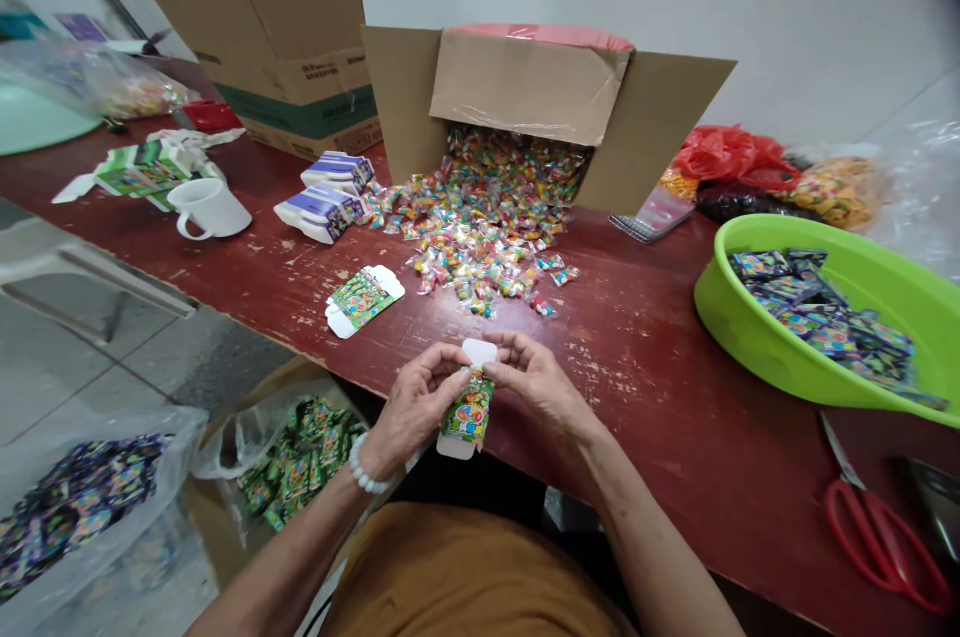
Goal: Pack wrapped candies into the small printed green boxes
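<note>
Both my hands hold one small green printed candy box [469,414] at the table's front edge, its white end flaps open at top and bottom. My left hand [424,392] pinches its upper left side, with a beaded bracelet on the wrist. At the upper right, by the top flap, the thumb and fingers of my right hand [541,379] close on it. Another flat green box [365,300] lies on the table to the left. Beyond my hands spreads a heap of small wrapped candies [480,247], spilling out of a cardboard carton [529,87] lying on its side.
Purple-and-white flattened boxes [322,210], a white mug [210,209] and a stack of green boxes [146,167] stand left. At right are a lime-green basin [720,317] of dark packets and red-handled scissors [874,527]. Bags of green packets [304,457] and purple packets [82,507] sit below the table.
</note>
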Available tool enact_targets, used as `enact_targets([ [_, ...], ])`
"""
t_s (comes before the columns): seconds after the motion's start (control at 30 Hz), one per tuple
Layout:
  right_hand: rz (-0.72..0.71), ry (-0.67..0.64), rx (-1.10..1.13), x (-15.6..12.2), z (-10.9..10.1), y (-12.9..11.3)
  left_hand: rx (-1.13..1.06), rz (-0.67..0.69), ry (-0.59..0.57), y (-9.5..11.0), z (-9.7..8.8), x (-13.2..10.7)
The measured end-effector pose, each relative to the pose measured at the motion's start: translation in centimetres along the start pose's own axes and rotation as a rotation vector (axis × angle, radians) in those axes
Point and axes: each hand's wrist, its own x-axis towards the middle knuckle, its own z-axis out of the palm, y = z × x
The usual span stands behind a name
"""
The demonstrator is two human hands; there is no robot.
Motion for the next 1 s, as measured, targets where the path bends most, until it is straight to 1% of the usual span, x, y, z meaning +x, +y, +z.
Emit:
enact_targets([
  [0.07, -0.06, -0.033, -0.081, -0.2, 0.1, -0.2, -0.083, 0.028, -0.007, -0.3, -0.2, 0.2],
  [0.1, -0.098, -0.019, -0.116, -0.3, 0.2, -0.2, -0.131, 0.015, -0.007, -0.4, -0.3, 0.2],
  [0.17, -0.164, 0.038, -0.168, -0.7, 0.5, -0.2, -0.212, -0.067, -0.033, -0.7, -0.4, 0.2],
  [0.27, -0.238, 0.095, -0.266, -1.1, 0.7, 0.1, -0.288, -0.23, -0.151, -1.1, -0.1, 0.1],
  [0.33, -0.285, 0.085, -0.358, -1.4, 0.7, 0.1, -0.32, -0.316, -0.178, -1.3, 0.3, -0.1],
  [0.43, -0.335, 0.013, -0.497, -1.6, 0.4, -0.3, -0.358, -0.41, -0.162, -1.4, 0.8, -0.1],
  [0.47, -0.327, 0.001, -0.512, -1.6, 0.4, -0.5, -0.362, -0.422, -0.159, -1.4, 0.9, 0.0],
  [0.53, -0.259, -0.006, -0.481, -1.4, 0.4, -0.8, -0.353, -0.414, -0.148, -1.3, 1.1, 0.1],
  [0.67, -0.083, -0.027, -0.353, -0.6, 0.6, -0.8, -0.331, -0.376, -0.12, -1.1, 1.4, 0.4],
  [0.77, -0.016, -0.014, -0.246, 0.0, 0.8, -0.4, -0.305, -0.371, -0.093, -1.1, 1.4, 0.4],
  [0.83, -0.005, 0.01, -0.196, 0.1, 0.9, -0.3, -0.277, -0.363, -0.071, -1.1, 1.3, 0.4],
  [0.9, -0.026, 0.016, -0.209, -0.1, 1.1, -0.2, -0.255, -0.359, -0.062, -1.2, 1.2, 0.4],
  [1.0, -0.109, -0.052, -0.293, -0.9, 1.2, -0.5, -0.24, -0.37, -0.082, -1.5, 1.2, 0.4],
])
